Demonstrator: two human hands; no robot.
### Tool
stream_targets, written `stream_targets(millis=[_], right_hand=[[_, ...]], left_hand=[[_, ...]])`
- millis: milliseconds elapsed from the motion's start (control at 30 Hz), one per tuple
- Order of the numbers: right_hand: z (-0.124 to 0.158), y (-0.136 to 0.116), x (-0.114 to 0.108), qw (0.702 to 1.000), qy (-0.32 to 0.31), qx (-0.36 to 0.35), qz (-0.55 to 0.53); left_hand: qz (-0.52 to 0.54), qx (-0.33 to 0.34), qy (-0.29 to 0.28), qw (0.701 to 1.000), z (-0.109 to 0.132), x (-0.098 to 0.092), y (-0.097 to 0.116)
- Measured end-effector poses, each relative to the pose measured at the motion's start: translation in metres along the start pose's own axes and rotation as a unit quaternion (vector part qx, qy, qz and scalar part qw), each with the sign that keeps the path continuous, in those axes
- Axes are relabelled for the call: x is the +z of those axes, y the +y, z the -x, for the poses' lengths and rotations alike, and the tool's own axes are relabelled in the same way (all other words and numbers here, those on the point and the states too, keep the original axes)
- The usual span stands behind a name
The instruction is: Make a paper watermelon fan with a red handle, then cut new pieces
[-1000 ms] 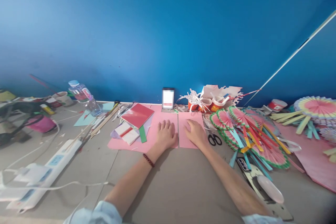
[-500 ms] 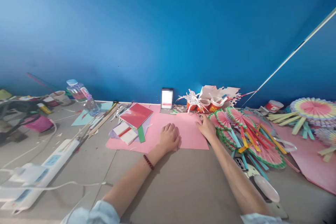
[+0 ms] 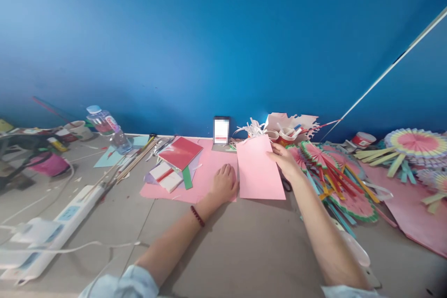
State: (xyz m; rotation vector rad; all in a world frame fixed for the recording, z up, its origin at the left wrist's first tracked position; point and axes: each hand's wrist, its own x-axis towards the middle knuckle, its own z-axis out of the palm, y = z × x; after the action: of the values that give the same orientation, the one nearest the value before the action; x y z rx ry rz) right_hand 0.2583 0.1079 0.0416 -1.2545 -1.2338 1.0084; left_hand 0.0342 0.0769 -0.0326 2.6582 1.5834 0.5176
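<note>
My left hand [image 3: 225, 180] presses down on the pink paper sheet [image 3: 209, 156], near its right edge, with fingers laid flat and a dark bead bracelet on the wrist. To its right, my right hand [image 3: 283, 159] grips a separate pink paper piece [image 3: 261, 170] by the upper right edge. That piece is tilted up from the table, with a narrow gap between it and the sheet on the left. The thumb lies over the front of the piece; some fingers are hidden behind it. A dark scissors handle [image 3: 287, 185] shows below my right hand.
Red paper [image 3: 183, 152] and a green strip [image 3: 187, 178] lie on the sheet's left part. Paper fans [image 3: 349, 191] crowd the right. Paper cups [image 3: 287, 136] and a phone [image 3: 221, 130] stand at the wall. A bottle [image 3: 108, 125] and power strip [image 3: 66, 223] are left.
The right part of the pink paper has come apart from the left sheet and risen in my right hand, which moved slightly right. My left hand has stayed nearly in place.
</note>
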Motion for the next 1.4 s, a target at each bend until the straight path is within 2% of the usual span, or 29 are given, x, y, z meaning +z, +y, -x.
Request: stream_targets(millis=[100,167,233,333,467,567,633,733,800,833,900,967,1033,1067,1133,1200,1233,1300,1367,1400], right_hand=[[0.009,-0.022,-0.008,1.0,-0.01,-0.008,0.029],[0.012,-0.032,-0.016,0.998,0.018,-0.026,0.059],[0.014,-0.038,-0.025,0.994,0.063,-0.048,0.075],[0.015,-0.043,-0.038,0.979,0.166,-0.094,0.066],[0.015,-0.052,-0.05,0.927,0.319,-0.198,0.015],[0.018,-0.06,-0.053,0.876,0.396,-0.275,0.02],[0.022,-0.065,-0.049,0.84,0.437,-0.32,0.043],[0.033,-0.069,-0.035,0.795,0.47,-0.37,0.097],[0.042,-0.07,-0.019,0.778,0.456,-0.404,0.153],[0.047,-0.07,-0.01,0.767,0.425,-0.436,0.202],[0.056,-0.07,0.007,0.774,0.309,-0.476,0.28],[0.062,-0.071,0.021,0.783,0.213,-0.497,0.308],[0.066,-0.071,0.03,0.808,0.161,-0.483,0.298],[0.066,-0.071,0.032,0.824,0.153,-0.467,0.281],[0.064,-0.07,0.031,0.856,0.169,-0.431,0.232],[0.06,-0.067,0.026,0.876,0.213,-0.399,0.17],[0.057,-0.065,0.023,0.882,0.236,-0.383,0.139],[0.05,-0.059,0.019,0.896,0.262,-0.347,0.088],[0.043,-0.052,0.017,0.915,0.26,-0.303,0.052],[0.041,-0.049,0.017,0.927,0.248,-0.281,0.037]], left_hand=[[-0.009,0.024,-0.014,1.0,0.0,-0.006,0.005],[-0.013,0.035,-0.034,0.999,-0.001,-0.011,0.008],[-0.014,0.048,-0.061,0.997,-0.002,-0.016,0.012],[-0.009,0.094,-0.099,0.991,-0.001,-0.022,0.019],[0.0,0.21,-0.126,0.97,0.006,-0.029,0.034],[0.011,0.288,-0.128,0.949,0.013,-0.028,0.043],[0.034,0.316,-0.118,0.941,0.018,-0.025,0.048],[0.064,0.327,-0.114,0.936,0.023,-0.021,0.051],[0.082,0.33,-0.127,0.932,0.025,-0.022,0.052],[0.093,0.33,-0.134,0.93,0.024,-0.023,0.053],[0.117,0.326,-0.143,0.927,0.022,-0.027,0.053],[0.149,0.291,-0.134,0.935,0.016,-0.033,0.051],[0.193,0.192,-0.093,0.958,0.009,-0.04,0.045],[0.225,0.133,-0.062,0.963,0.005,-0.043,0.04],[0.292,-0.003,-0.01,0.956,-0.003,-0.05,0.027],[0.339,-0.125,0.017,0.932,-0.009,-0.057,0.013],[0.373,-0.144,0.025,0.916,-0.012,-0.061,0.007],[0.483,-0.125,0.055,0.865,-0.017,-0.068,-0.004],[0.593,-0.079,0.033,0.8,-0.02,-0.074,-0.012],[0.621,-0.07,0.012,0.781,-0.022,-0.076,-0.014]])
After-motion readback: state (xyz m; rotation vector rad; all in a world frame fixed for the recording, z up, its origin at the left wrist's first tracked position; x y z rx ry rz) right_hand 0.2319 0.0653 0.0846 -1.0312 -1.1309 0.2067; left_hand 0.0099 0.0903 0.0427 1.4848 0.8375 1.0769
